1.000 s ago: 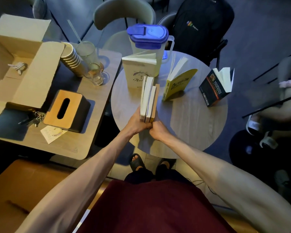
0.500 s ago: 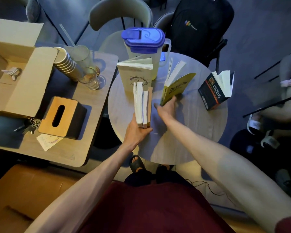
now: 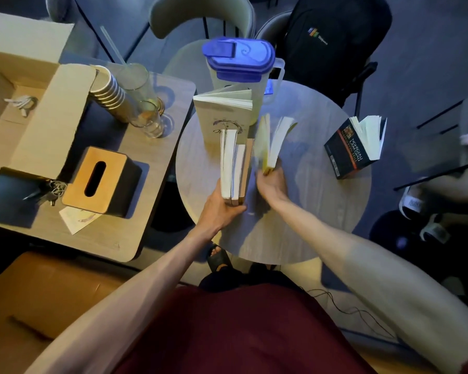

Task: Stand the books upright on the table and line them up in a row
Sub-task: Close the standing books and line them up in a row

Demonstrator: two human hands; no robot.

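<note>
While left hand [image 3: 222,209] grips book stack [image 3: 234,166], blurred yellow book [image 3: 272,147] seemingly in right hand [image 3: 272,182].

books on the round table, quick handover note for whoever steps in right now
Left hand: shut on the group of three upright pale-edged books, steadying them on the round grey wooden table.
Right hand: shut on the yellow paperback, fanned open and blurred, right beside the group.
White-covered book stands open behind the group, in front of the blue-lidded jug. Black paperback stands open, apart at the right edge.
Done: all books upright.
Left: close the yellow one against the group, then bring in the white and black ones.
</note>
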